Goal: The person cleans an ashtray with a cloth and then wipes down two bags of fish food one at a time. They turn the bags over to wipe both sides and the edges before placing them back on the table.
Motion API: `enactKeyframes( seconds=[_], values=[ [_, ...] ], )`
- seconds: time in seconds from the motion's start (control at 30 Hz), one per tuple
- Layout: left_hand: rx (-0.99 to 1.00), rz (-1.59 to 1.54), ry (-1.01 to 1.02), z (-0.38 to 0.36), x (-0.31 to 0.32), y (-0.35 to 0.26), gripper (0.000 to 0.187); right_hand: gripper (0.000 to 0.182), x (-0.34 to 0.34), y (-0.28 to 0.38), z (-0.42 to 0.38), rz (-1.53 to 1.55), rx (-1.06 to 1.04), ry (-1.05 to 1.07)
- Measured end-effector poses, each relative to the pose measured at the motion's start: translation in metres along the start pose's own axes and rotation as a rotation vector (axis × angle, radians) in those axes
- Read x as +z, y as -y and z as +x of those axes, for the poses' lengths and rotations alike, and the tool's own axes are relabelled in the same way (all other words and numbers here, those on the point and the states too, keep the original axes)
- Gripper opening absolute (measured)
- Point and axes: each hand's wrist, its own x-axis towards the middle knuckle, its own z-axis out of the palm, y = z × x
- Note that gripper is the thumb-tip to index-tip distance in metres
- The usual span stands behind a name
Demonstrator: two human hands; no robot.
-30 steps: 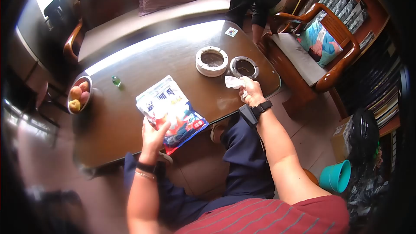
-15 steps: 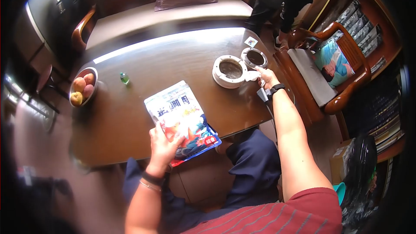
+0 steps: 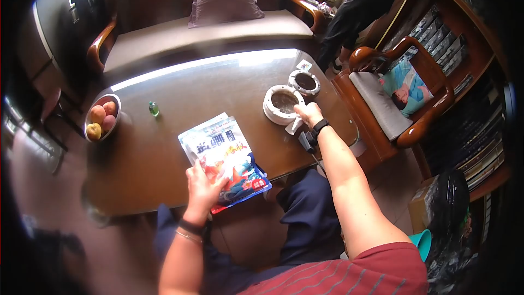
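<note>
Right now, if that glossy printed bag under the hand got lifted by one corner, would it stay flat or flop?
The glossy blue-and-red printed bag probably flops: it looks like thin film. Its shiny surface may slide on the polished dark wooden table.

red striped shirt, dark blue trousers, black wristbands (a thin bangle beside the left one)

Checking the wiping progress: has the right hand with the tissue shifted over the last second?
Yes. The right hand moved from beside the metal ashtray to the near rim of the white ashtray.
</note>
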Motion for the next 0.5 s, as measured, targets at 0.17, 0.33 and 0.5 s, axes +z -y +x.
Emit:
enactKeyframes(
  seconds=[0.17,0.33,0.5],
  values=[
    [-0.019,-0.029,-0.014,-0.002,0.003,0.006,0.096,0.044,-0.054,0.024,-0.058,-0.272,0.113,-0.164],
    [-0.023,-0.03,-0.071,0.001,0.008,0.012,0.106,0.039,-0.08,0.071,-0.143,-0.587,-0.219,-0.346],
    [-0.013,-0.115,-0.099,0.004,0.009,0.01,0.105,0.054,-0.022,0.098,-0.198,-0.26,-0.523,0.363]
  ],
)
